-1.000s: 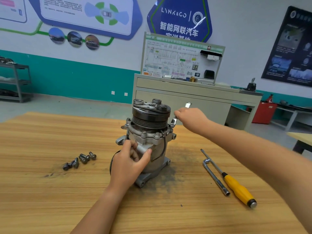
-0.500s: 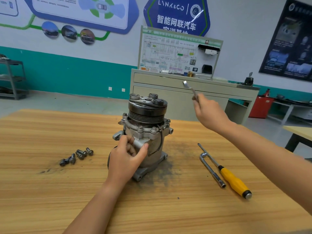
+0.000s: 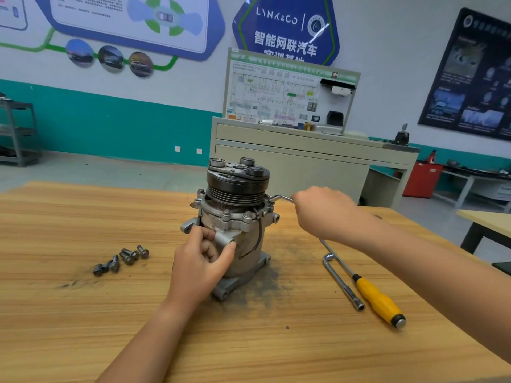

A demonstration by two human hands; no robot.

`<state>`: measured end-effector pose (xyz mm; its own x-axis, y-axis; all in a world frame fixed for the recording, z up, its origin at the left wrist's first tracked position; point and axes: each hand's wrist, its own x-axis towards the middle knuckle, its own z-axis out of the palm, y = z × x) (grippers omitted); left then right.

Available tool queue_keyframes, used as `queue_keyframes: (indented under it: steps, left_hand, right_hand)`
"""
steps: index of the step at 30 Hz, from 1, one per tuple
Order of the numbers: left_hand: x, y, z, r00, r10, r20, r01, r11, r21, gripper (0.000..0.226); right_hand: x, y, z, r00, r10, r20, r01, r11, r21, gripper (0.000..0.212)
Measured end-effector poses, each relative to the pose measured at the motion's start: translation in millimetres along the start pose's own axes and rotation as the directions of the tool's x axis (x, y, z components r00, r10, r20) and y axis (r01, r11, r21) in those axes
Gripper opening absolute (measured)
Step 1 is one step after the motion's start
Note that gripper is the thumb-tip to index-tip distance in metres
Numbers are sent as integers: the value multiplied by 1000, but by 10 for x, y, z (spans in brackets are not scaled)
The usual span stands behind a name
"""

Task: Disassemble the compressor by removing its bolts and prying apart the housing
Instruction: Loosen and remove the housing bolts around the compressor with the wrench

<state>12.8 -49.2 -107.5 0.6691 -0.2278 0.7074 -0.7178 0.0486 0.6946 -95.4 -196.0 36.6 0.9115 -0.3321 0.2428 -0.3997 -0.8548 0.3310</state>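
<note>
Now gripping compressor (image 3: 235, 219) with left hand (image 3: 203, 261), wrench (image 3: 279, 198) in closed right hand (image 3: 323, 211).
Left fingers (image 3: 206, 236) wrapped on housing port; wrench tip at upper flange; compressor upright mid-surface (image 3: 83, 327); loose bolts (image 3: 121, 259) left, screwdriver (image 3: 370, 291) and socket bar (image 3: 343, 283) right.

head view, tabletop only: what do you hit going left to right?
loose bolts → left hand → compressor → right hand, gripping the wrench → L-shaped socket wrench → yellow-handled screwdriver
</note>
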Motion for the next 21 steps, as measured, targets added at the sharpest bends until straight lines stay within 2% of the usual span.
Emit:
queue_keyframes:
  steps: [2, 5, 12, 16, 21]
  left_hand:
    - [-8, 5, 4, 1000, -1, -8, 1, 1000, 4, 24]
    - [-17, 1, 13, 1000, -7, -17, 8, 1000, 15, 24]
    - [-25, 5, 16, 999, -32, -25, 33, 999, 13, 23]
    - [-21, 15, 10, 1000, -25, -10, 25, 999, 22, 23]
    - [-19, 20, 6, 1000, -17, -6, 17, 999, 29, 24]
  right_hand:
    - [-52, -114, -85, 999, -42, -1, 41, 990, -132, 12]
    - [-77, -172, -148, 997, -75, 8, 75, 972, -223, 15]
    - [-84, 4, -118, 999, -16, 28, 21, 978, -207, 14]
    - [13, 14, -106, 999, -38, 31, 43, 984, -173, 19]
    - [85, -37, -116, 995, -101, 25, 104, 971, -214, 21]
